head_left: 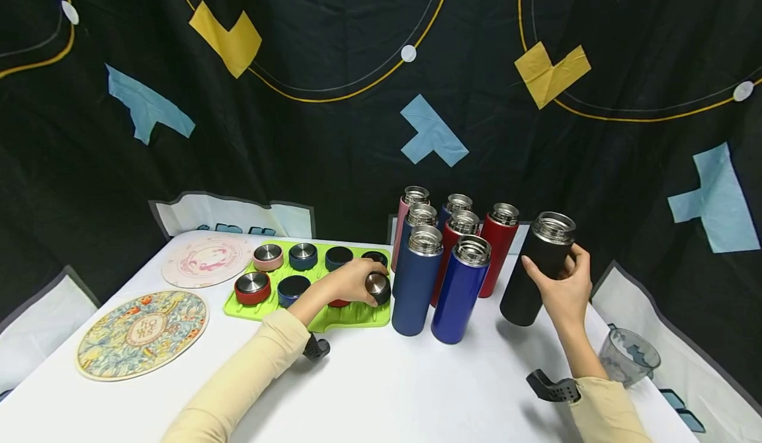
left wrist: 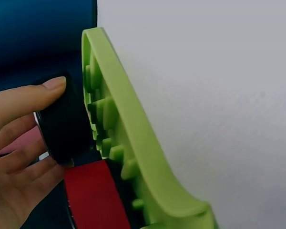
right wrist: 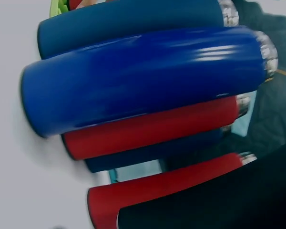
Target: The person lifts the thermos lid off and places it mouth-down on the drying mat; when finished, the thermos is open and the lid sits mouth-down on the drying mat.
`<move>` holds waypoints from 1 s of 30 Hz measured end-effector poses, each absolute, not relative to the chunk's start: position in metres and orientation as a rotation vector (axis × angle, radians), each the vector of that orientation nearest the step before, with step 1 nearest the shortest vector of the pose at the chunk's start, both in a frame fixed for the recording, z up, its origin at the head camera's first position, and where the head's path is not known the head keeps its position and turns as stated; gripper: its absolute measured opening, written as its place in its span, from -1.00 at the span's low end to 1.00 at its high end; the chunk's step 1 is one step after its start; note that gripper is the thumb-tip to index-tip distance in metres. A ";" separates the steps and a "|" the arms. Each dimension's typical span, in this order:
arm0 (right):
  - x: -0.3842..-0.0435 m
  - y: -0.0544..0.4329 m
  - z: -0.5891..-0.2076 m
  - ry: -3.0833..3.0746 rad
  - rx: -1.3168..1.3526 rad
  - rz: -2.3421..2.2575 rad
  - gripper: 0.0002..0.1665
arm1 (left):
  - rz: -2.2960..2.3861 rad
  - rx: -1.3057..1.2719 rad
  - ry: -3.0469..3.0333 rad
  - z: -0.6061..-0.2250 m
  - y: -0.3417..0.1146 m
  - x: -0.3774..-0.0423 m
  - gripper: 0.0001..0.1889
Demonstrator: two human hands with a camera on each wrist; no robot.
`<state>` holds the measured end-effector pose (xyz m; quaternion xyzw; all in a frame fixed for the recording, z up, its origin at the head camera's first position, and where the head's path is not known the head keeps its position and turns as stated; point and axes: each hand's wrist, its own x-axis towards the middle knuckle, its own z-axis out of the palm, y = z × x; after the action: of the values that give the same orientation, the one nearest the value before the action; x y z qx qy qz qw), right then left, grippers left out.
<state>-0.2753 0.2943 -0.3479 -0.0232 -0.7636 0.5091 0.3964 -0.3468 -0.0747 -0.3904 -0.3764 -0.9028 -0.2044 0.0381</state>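
My left hand (head_left: 355, 280) grips a black bottle lid (head_left: 378, 288) with a shiny metal top, at the right end of the green tray (head_left: 372, 318). In the left wrist view the thumb lies on the lid's side and a red lid (left wrist: 95, 193) sits just below it. On the right, my right hand (head_left: 568, 291) holds a lidless black bottle (head_left: 531, 274) round its upper side. It leans slightly, steel neck up, with a shadow on the table below. In the right wrist view only part of that bottle (right wrist: 219, 200) shows.
Several lidless blue, red and pink bottles (head_left: 461, 304) stand between my hands. More lids, among them a red one (head_left: 253, 287), sit on the tray. Two round mats, one patterned (head_left: 113, 337) and one pink-white (head_left: 184, 258), lie left. A clear cup (head_left: 625, 357) stands at the right edge.
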 end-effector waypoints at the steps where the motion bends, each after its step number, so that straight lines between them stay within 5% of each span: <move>1: -0.278 0.294 -0.351 -1.938 -0.080 1.303 -0.18 | -0.620 -1.152 -2.777 -0.391 -0.075 -0.347 -0.36; 30: -0.289 0.271 -0.383 -2.030 0.022 1.457 -0.17 | -0.891 -1.000 -2.600 -0.380 -0.101 -0.305 -0.41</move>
<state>-0.2890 0.2712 -0.3825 0.0085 -0.7708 0.5533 0.3157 -0.3054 -0.1014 -0.3801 -0.3400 -0.8837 -0.3028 0.1082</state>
